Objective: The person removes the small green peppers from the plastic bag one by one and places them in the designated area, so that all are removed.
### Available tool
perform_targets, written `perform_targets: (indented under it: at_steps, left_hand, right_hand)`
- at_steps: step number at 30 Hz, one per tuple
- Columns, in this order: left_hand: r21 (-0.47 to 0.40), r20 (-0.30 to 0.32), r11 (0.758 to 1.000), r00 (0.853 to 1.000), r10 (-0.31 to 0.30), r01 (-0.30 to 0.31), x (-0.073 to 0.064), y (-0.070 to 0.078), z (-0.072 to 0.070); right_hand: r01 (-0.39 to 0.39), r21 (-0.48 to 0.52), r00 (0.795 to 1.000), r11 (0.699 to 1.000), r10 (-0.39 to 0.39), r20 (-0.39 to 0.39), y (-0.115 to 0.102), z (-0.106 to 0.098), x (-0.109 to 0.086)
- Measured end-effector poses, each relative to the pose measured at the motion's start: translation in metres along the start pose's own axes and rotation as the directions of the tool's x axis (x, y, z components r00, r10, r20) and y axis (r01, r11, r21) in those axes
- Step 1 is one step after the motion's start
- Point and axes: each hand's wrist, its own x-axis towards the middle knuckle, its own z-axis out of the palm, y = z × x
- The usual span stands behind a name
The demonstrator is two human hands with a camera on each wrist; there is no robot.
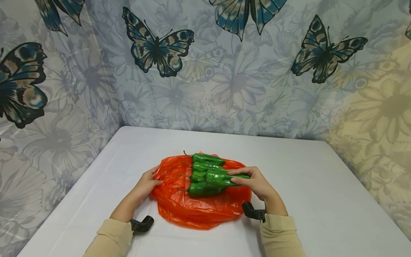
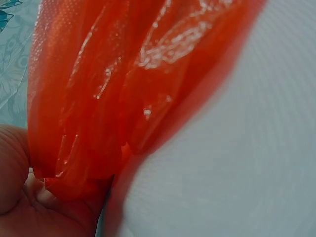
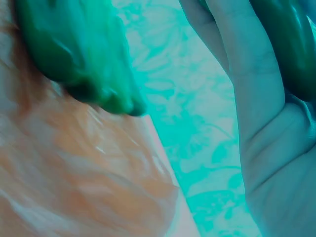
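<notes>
An orange plastic bag (image 1: 199,208) lies flat on the white table (image 1: 321,185), with several green peppers (image 1: 205,159) piled on it. My left hand (image 1: 148,182) pinches the bag's left edge; in the left wrist view the fingers (image 2: 29,207) grip the crumpled orange film (image 2: 123,84). My right hand (image 1: 257,182) holds the nearest-right pepper (image 1: 221,177) by its right end, on top of the pile. The right wrist view shows the palm (image 3: 266,138) round that pepper (image 3: 289,44), another pepper (image 3: 74,49) beside it and the bag (image 3: 74,173) beneath.
A butterfly-and-flower curtain (image 1: 224,71) closes off the back and both sides of the table. Black wrist camera mounts (image 1: 142,225) (image 1: 253,212) show by both beige sleeves. Bare white tabletop spreads to the left, right and behind the bag.
</notes>
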Motion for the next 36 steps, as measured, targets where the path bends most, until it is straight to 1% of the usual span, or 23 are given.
perform_targets:
  at_steps: [4,8,16,18,20,22,24,28,32,36]
  left_hand:
    - [-0.01,0.002,1.0,1.0,0.004,-0.004,-0.001,0.0,0.0]
    - [-0.009,0.004,1.0,1.0,0.004,-0.004,0.0,-0.002,0.0]
    - [-0.011,-0.003,1.0,1.0,-0.002,0.002,0.002,-0.004,0.0]
    - [-0.009,-0.003,1.0,1.0,-0.001,0.001,0.002,-0.004,0.0]
    - [-0.003,-0.002,1.0,1.0,0.005,-0.005,0.001,-0.004,-0.001]
    - [-0.002,-0.001,1.0,1.0,0.007,-0.007,0.001,-0.004,-0.001]
    - [-0.004,-0.002,1.0,1.0,0.007,-0.007,0.001,-0.004,-0.002]
    - [-0.009,-0.004,1.0,1.0,0.009,-0.009,0.001,-0.004,-0.002]
    - [-0.011,-0.007,1.0,1.0,0.009,-0.009,0.002,-0.004,-0.002]
    - [-0.013,-0.003,1.0,1.0,0.008,-0.008,0.0,-0.005,-0.002]
  right_hand:
    - [0.005,0.011,1.0,1.0,-0.005,-0.004,-0.005,-0.016,0.001]
    - [0.032,-0.006,0.999,0.999,-0.032,0.007,-0.011,-0.034,0.001]
    - [0.089,-0.041,0.996,0.995,-0.088,0.021,-0.036,-0.068,0.004]
    - [0.096,-0.037,0.995,0.995,-0.096,0.022,-0.042,-0.076,0.006]
    - [0.097,-0.019,0.995,0.995,-0.096,0.021,-0.045,-0.084,0.008]
    - [0.098,0.023,0.995,0.995,-0.098,0.018,-0.045,-0.094,0.012]
    - [0.106,0.067,0.994,0.992,-0.108,0.017,-0.041,-0.104,0.016]
    - [0.107,0.123,0.994,0.987,-0.11,0.017,-0.031,-0.125,0.021]
    - [0.101,0.176,0.993,0.979,-0.109,0.034,-0.025,-0.143,0.026]
    - [0.1,0.235,0.99,0.967,-0.12,0.072,-0.024,-0.159,0.03]
